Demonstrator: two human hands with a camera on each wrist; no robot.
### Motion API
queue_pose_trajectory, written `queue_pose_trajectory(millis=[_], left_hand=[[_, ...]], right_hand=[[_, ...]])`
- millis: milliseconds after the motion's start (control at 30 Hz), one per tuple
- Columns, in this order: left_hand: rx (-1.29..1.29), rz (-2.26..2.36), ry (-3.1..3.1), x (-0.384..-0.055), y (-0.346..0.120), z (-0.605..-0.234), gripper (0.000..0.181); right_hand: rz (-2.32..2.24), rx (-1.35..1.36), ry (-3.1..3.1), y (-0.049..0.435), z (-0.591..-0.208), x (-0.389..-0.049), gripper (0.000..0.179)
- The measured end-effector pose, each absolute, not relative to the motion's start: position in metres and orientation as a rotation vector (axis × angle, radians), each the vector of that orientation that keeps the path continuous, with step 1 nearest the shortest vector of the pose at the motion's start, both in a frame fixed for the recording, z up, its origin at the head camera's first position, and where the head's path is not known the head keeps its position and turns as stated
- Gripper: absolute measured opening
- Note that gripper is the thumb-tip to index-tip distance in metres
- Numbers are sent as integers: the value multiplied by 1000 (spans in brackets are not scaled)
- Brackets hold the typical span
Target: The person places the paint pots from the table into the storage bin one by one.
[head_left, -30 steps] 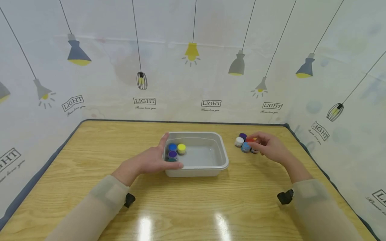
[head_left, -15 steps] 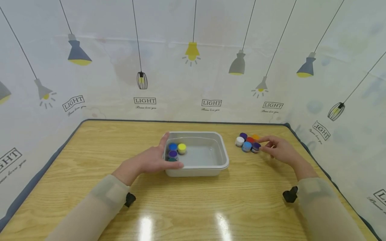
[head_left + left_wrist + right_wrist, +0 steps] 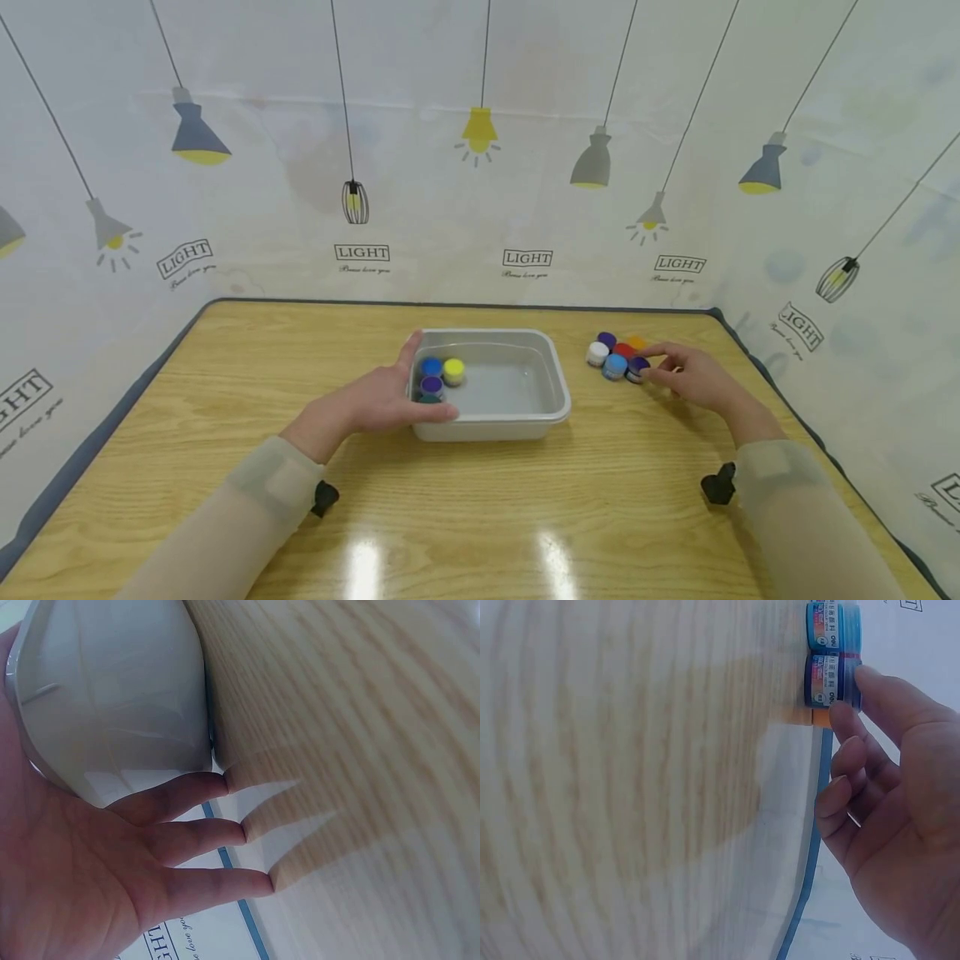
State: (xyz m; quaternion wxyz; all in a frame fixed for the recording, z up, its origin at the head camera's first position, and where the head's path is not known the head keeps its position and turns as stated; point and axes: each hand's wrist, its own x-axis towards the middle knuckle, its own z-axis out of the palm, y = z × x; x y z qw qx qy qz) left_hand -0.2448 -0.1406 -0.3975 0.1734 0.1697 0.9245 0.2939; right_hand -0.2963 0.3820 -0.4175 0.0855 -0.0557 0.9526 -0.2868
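My left hand (image 3: 382, 396) rests over the left end of a light grey plastic tub (image 3: 564, 402), thumb along the front rim and index finger at the back corner. In the left wrist view three fingers (image 3: 217, 889) reach straight down beside the tub's wall to the tabletop. Inside the tub stand a yellow-lidded jar (image 3: 453, 372), a blue one (image 3: 431, 367), a purple one (image 3: 432, 385) and a partly hidden dark green one (image 3: 429, 400). My right hand (image 3: 693, 379) pinches a dark purple paint jar (image 3: 825, 679) between thumb and index finger, at the near right of a cluster.
Touching that jar are a light blue jar (image 3: 615, 367) and a red-lidded one (image 3: 624, 351). White (image 3: 597, 354), purple (image 3: 607, 340) and orange (image 3: 636, 342) jars complete the group. Behind the wooden table (image 3: 465, 517) hangs a lamp-printed cloth (image 3: 420, 167).
My right hand has drawn back from above the cluster to its right side, and its fingertips have closed in on the dark purple jar. The left hand and the tub stay put.
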Motion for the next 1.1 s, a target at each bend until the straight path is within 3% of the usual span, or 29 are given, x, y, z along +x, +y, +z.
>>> queue_pose_trajectory(millis=[567,1100], left_hand=[[477,832,2626,-246,-141,-398,143],[480,818,2633,-245,-140,-399,144]], right_hand=[[-850,-198,2842,379,-414,-286,48],[-1037,-586,2824,325,-375,-258,31]])
